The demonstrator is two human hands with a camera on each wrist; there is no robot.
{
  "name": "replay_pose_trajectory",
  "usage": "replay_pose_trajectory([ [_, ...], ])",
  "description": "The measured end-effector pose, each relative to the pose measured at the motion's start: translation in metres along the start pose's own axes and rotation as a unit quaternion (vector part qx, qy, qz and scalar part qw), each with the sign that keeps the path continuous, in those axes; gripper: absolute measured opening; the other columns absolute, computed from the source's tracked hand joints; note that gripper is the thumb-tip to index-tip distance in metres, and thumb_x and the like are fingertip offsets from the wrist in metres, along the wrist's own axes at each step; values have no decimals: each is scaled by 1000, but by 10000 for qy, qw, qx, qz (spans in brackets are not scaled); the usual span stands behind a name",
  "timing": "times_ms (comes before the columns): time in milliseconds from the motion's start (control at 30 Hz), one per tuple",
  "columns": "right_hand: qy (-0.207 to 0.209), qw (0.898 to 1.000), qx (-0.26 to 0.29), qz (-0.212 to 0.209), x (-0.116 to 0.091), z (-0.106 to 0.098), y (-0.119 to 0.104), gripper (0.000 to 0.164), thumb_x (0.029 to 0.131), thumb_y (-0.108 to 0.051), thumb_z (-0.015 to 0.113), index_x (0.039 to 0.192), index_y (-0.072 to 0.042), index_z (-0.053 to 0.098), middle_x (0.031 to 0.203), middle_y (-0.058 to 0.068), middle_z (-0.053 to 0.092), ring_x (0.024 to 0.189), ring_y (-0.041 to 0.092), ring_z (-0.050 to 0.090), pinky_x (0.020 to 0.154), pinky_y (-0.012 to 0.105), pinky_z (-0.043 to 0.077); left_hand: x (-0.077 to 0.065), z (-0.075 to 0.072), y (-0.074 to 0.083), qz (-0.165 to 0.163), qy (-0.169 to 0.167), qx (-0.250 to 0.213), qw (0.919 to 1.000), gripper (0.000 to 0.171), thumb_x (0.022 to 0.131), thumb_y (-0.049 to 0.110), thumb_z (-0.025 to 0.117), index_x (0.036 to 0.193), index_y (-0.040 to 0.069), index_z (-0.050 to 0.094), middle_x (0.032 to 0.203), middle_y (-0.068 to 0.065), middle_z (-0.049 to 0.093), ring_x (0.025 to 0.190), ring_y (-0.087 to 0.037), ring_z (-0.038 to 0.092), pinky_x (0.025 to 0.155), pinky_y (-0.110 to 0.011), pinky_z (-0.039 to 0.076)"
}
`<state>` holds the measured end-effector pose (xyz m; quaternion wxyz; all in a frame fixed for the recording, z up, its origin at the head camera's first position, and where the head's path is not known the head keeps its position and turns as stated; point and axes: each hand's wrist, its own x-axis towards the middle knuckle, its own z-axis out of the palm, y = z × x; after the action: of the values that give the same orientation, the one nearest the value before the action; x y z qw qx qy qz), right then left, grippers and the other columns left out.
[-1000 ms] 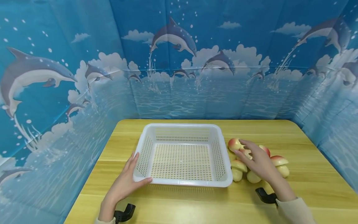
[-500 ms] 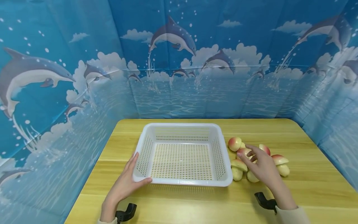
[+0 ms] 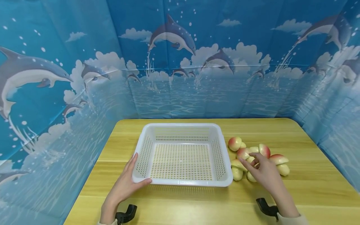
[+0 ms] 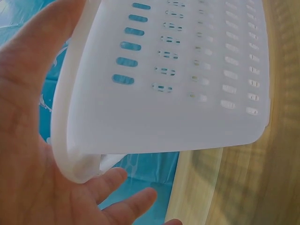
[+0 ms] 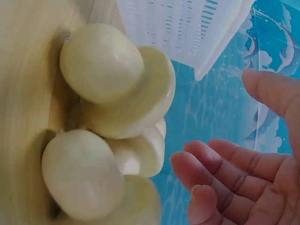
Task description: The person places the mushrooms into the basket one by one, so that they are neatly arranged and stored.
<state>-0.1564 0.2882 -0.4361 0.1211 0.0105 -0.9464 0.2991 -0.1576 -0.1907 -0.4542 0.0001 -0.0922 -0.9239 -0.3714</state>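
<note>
A white perforated plastic basket [image 3: 182, 182] sits on the table, and its inside shows nothing in it. My left hand [image 3: 122, 186] rests at its near left corner, thumb on the front rim and fingers along the left side; in the left wrist view the fingers [image 4: 131, 206] spread loosely below the rim. Several model mushrooms with cream stems and red-and-yellow caps lie clustered right of the basket, among them a near mushroom [image 3: 237, 174] and a far mushroom [image 3: 234, 143]. Just above the cluster, my right hand [image 3: 265, 172] hangs with loosely bent fingers, holding nothing and partly hiding some mushrooms.
The wood-grain table [image 3: 182, 209] extends on both sides of the basket. Blue dolphin-print sheeting [image 3: 180, 93] stands along its back and sides. Each wrist carries a black camera mount, such as the right mount [image 3: 266, 207].
My right hand has drawn slightly toward me over the mushrooms, its thumb and fingers closer together. My left hand stays at the basket corner. The mushrooms and basket look unmoved.
</note>
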Motion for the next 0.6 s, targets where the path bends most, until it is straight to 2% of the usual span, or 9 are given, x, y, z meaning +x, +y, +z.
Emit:
replay_pose_trajectory([
  [267,9,9990,-456,-4,-7,-8,14,67,81,-52,68,117,4,61,86,7,62,76,25,60,55,36,45,1,0,-1,28,20,12,10000,112,73,60,72,154,19,7,157,-12,7,133,-42,26,97,-63,31],
  [433,42,9977,-673,-95,-11,-16,24,61,76,-51,74,106,1,63,78,4,55,69,20,49,54,33,37,1,-1,-1,84,42,-43,9999,111,73,58,72,154,18,7,157,-12,7,133,-43,26,98,-63,30],
  [500,-50,9976,-695,-56,-13,-19,27,61,75,-52,75,106,-1,62,78,4,52,68,20,45,55,33,35,1,-1,-1,91,55,-61,9999,111,73,58,73,154,18,7,157,-12,7,134,-43,26,98,-63,30],
  [600,-336,9965,-762,91,-15,-22,32,68,75,-57,72,114,-2,61,84,6,53,73,21,46,57,34,36,1,-1,-1,75,57,-75,9999,111,73,58,73,154,18,7,157,-13,7,134,-43,26,98,-63,30],
])
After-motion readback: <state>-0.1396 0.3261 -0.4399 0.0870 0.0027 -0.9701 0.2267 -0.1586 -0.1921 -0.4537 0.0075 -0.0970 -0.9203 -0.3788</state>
